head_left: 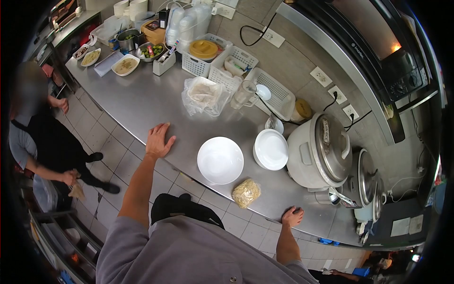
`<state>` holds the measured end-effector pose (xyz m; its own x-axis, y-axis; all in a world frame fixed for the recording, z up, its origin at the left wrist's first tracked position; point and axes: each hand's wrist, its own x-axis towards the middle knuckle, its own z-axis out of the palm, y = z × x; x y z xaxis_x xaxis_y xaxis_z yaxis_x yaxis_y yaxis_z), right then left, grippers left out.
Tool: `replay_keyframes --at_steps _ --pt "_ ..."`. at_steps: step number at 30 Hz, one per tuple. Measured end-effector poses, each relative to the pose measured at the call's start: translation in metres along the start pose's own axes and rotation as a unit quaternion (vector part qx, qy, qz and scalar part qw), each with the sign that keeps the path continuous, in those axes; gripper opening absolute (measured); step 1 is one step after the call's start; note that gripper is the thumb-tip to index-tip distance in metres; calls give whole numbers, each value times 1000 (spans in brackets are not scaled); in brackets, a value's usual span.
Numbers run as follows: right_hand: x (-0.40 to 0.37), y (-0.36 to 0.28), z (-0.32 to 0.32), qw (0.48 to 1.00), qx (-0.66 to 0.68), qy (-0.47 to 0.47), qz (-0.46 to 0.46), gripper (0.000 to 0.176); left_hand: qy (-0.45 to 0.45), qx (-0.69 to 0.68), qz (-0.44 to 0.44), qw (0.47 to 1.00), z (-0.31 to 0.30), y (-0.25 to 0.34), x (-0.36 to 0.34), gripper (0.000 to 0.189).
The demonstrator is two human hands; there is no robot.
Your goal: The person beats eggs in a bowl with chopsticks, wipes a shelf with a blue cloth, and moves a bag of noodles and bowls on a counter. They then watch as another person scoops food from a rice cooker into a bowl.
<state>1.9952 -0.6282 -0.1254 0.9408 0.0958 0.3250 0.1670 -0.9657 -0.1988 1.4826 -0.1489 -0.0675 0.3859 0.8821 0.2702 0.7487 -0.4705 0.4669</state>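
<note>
My left hand (161, 140) lies on the steel counter (137, 104) near its front edge, fingers spread and holding nothing. My right hand (293, 216) rests on the same edge farther right, fingers on the metal with nothing visible in them. Between the hands stands a wide white bowl (220, 160). Beside it is a smaller white bowl (271, 149), which looks stacked on others. A clear plastic bag of pale yellow food, perhaps noodles (246, 193), sits near the edge, apart from both hands.
A rice cooker (302, 151) and more pots stand right. Behind are an open plastic bag (204, 96), a glass pitcher (243, 93) and white baskets (274, 92). Food dishes (126, 65) sit far left. An oven (388, 52) overhangs the counter. A co-worker (42, 128) stands left.
</note>
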Motion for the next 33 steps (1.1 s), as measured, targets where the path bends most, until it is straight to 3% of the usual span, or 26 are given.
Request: replay_keyframes --at_steps 33 --pt "1 5 4 1000 -5 -4 1 54 4 -2 2 1000 4 -2 0 61"
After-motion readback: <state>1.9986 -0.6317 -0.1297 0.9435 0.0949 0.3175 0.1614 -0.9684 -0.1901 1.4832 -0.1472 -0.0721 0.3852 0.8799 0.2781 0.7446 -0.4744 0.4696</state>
